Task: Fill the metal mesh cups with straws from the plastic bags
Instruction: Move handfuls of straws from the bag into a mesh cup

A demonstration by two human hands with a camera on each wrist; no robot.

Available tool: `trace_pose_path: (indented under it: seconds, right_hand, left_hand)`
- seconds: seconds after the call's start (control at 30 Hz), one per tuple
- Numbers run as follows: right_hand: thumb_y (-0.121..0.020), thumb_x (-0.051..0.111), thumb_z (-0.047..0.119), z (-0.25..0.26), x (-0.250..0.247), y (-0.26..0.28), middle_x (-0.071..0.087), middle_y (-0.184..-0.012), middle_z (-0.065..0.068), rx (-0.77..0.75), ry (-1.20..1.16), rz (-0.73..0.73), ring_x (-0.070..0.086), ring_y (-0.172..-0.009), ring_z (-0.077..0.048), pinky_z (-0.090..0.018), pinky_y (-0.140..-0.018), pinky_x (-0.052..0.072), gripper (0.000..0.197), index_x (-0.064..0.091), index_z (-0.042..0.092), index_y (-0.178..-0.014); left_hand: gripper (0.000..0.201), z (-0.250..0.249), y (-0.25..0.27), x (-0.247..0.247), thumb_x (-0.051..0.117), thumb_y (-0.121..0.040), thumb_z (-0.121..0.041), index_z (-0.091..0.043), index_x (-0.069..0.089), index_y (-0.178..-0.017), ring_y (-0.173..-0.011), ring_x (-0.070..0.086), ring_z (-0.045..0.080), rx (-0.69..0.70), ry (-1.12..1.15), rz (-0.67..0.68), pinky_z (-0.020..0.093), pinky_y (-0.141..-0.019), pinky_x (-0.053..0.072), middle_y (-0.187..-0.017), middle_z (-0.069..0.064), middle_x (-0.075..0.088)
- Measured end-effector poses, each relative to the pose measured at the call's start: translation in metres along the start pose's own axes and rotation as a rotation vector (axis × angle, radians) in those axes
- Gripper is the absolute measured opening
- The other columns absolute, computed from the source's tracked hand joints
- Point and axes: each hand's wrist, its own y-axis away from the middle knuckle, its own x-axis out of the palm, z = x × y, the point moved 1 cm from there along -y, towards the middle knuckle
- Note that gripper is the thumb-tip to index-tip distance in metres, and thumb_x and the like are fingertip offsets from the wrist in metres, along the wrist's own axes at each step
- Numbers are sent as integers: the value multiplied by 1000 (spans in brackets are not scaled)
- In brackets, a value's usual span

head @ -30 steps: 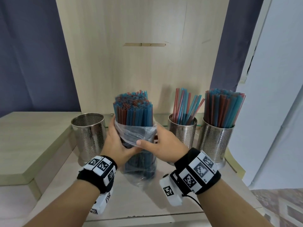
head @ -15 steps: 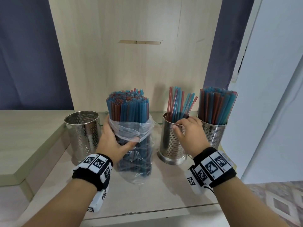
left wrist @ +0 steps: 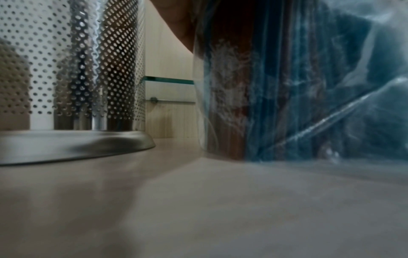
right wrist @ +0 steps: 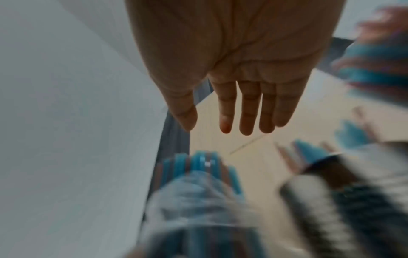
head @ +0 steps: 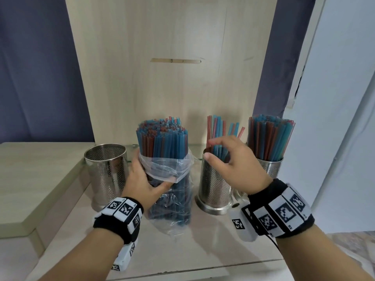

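Observation:
A clear plastic bag (head: 168,175) packed with blue and red straws (head: 162,138) stands upright on the shelf. My left hand (head: 142,179) grips it around the middle, thumb across the front. The left wrist view shows the bag (left wrist: 309,87) close up, beside the empty mesh cup (left wrist: 77,69). My right hand (head: 210,149) hovers open over the middle mesh cup (head: 215,185), which holds a loose bunch of straws (head: 215,126). Its fingers (right wrist: 247,122) are straight and hold nothing. The empty cup (head: 105,169) stands left of the bag. The right cup (head: 272,167) is packed full.
A wooden back panel (head: 172,78) rises right behind the cups. A raised ledge (head: 40,169) borders the shelf on the left, and a white wall (head: 334,118) stands close on the right. The shelf's front edge (head: 182,270) lies near my wrists.
My right hand let go of the bag, moved right to the middle cup's rim, then rose above it with fingers spread. The left hand kept its grip on the bag.

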Motion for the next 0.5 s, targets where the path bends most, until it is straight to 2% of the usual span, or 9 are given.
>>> trace_pose_path:
  seconds: [0.1, 0.17, 0.2, 0.23, 0.33, 0.37, 0.5]
  right_hand:
    - [-88, 68, 43, 26, 15, -19, 52, -135, 4, 108, -250, 147, 50, -122, -8, -28, -106, 43, 69, 42, 17, -146]
    - [-84, 72, 46, 34, 31, -33, 51, -137, 2, 198, -313, 184, 53, -123, -13, -34, -105, 46, 84, 31, 15, -152]
    - [-82, 75, 45, 35, 39, -40, 53, -134, 3, 228, -333, 163, 55, -121, -14, -35, -103, 48, 87, 32, 15, -151]
    - [-80, 78, 43, 34, 44, -45, 57, -127, 5, 240, -342, 136, 59, -116, -14, -32, -99, 51, 85, 37, 14, -148]
    - [-76, 84, 35, 28, 55, -55, 68, -108, 7, 212, -281, 157, 66, -95, -5, -14, -78, 53, 59, 58, 14, -125]
    - [-76, 84, 32, 26, 57, -57, 70, -104, 7, 199, -272, 177, 67, -91, -4, -13, -76, 53, 52, 62, 13, -119]
    - [-80, 81, 21, 21, 59, -57, 74, -97, 1, 194, -329, 161, 70, -87, -10, -24, -77, 58, 34, 67, 11, -109]
  left_hand:
    - [105, 0, 0, 0, 87, -61, -45, -20, 27, -143, -122, 51, 5, 19, 15, -1, 22, -100, 43, -135, -8, 50]
    - [109, -1, 0, 0, 88, -60, -45, -20, 24, -145, -122, 50, -1, 26, 47, 13, 11, -97, 40, -135, -12, 49]
    - [112, -1, 1, 0, 88, -58, -47, -20, 23, -146, -121, 49, -3, 27, 52, 19, 6, -94, 38, -134, -13, 48]
    - [115, -1, 1, 0, 88, -56, -50, -20, 23, -146, -120, 49, -2, 27, 38, 19, 6, -93, 37, -134, -13, 48]
    - [118, 2, 0, -1, 88, -53, -54, -21, 23, -146, -123, 49, 4, 27, 7, 17, 19, -99, 40, -136, -9, 49]
    - [117, 3, 0, -1, 89, -53, -53, -23, 23, -146, -124, 49, 4, 24, 17, 20, 20, -100, 40, -136, -10, 49]
    - [116, 3, 0, 0, 89, -54, -52, -22, 23, -145, -123, 51, 6, 5, 18, 13, 24, -102, 42, -134, -9, 51]
